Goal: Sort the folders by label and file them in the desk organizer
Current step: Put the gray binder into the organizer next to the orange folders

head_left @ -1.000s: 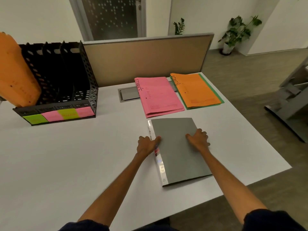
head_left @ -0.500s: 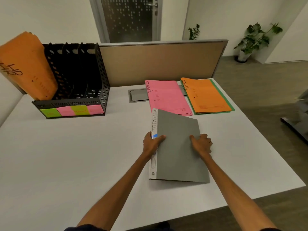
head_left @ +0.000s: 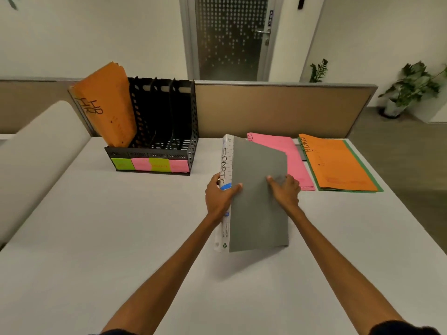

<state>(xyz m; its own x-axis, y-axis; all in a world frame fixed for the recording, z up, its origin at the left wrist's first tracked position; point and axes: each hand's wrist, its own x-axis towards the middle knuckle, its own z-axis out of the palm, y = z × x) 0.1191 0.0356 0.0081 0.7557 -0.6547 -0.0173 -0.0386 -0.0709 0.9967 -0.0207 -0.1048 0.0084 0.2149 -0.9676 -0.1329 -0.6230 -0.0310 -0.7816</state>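
Grey folder [head_left: 258,197]: matte grey cover, white spine with handwritten black letters and a blue band, recycling mark at the near end. It's tilted up off the white desk [head_left: 121,238], spine side raised, mid-desk, right of the organizer.

Left hand [head_left: 219,194] wraps the spine at the blue band, thumb on the cover, fingers behind: closed on the folder. Right hand [head_left: 284,189] clamps the cover's right part, fingers curled over the face. Both forearms reach straight out from the near edge.

Desk organizer [head_left: 154,141]: black, perforated, back left against the tan partition [head_left: 278,110]; an orange folder marked HR [head_left: 106,105] leans in the leftmost slot, other slots open. Green and pink tags on its front.

Pink folder [head_left: 290,158] lies flat just behind the grey one, orange folder marked ADMIN [head_left: 336,163] beside it, on a green one. Bare desk between the grey folder and the organizer.
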